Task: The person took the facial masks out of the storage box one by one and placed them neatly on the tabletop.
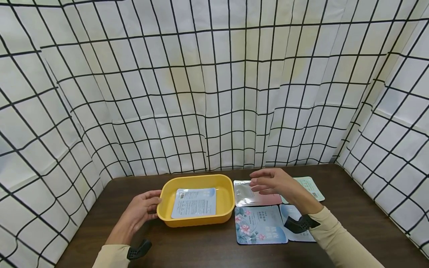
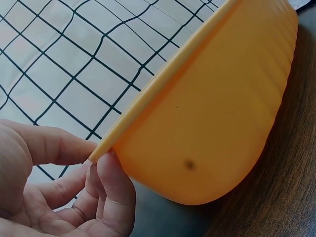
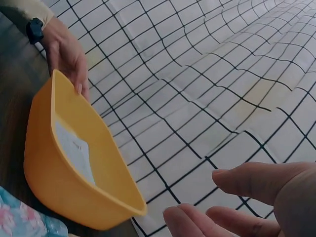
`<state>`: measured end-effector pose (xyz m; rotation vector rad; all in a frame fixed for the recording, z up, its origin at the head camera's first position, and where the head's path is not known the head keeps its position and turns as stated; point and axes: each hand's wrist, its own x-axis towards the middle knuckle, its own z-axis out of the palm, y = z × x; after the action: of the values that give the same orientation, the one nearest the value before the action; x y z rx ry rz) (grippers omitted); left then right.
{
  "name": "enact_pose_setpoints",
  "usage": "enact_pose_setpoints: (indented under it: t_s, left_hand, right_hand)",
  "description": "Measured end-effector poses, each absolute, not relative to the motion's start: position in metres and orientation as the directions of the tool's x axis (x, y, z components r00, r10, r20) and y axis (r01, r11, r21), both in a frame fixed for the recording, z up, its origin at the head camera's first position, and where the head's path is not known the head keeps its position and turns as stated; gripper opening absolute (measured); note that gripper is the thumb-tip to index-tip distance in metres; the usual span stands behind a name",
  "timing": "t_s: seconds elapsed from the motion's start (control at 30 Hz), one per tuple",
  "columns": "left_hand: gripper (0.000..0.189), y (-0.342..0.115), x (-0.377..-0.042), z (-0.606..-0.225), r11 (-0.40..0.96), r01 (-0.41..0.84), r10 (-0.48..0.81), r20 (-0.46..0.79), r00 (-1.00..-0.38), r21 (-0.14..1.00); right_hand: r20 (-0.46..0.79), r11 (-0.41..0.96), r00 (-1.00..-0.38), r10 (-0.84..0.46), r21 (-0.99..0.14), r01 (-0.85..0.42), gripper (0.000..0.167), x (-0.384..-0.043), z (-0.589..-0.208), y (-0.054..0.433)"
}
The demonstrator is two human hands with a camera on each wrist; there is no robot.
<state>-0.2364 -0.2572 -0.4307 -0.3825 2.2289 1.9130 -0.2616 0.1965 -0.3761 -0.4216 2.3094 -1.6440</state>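
My left hand pinches the left rim of a yellow plastic basin between thumb and fingers, as the left wrist view shows up close. Inside the basin lies a pale blue flat packet with printed text facing up. My right hand is held over a silver-and-pink packet to the right of the basin, thumb and fingers apart with nothing between them. Its fingers look extended in the right wrist view.
A blue floral packet lies nearest the basin's right front, beside a pale blue packet partly hidden by the right wrist. Behind the right forearm is a green packet. A grid-patterned white cloth surrounds the dark wooden table.
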Motion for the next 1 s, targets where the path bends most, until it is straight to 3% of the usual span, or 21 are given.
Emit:
enact_pose_setpoints:
  t_s: [0.63,1.0]
  left_hand:
    - [0.046,-0.257,-0.235,-0.429,0.125,-0.295,-0.072,-0.287,-0.955,0.947]
    - [0.046,-0.258,-0.236,-0.429,0.130,-0.290,-0.061,-0.284,-0.957,0.948]
  right_hand:
    - [-0.080,0.226,-0.908,-0.411,-0.974,-0.016,0.049,-0.271,-0.380,0.139]
    - [-0.100,0.187,-0.893,-0.439,-0.982,0.018,0.058,-0.275,-0.382,0.115]
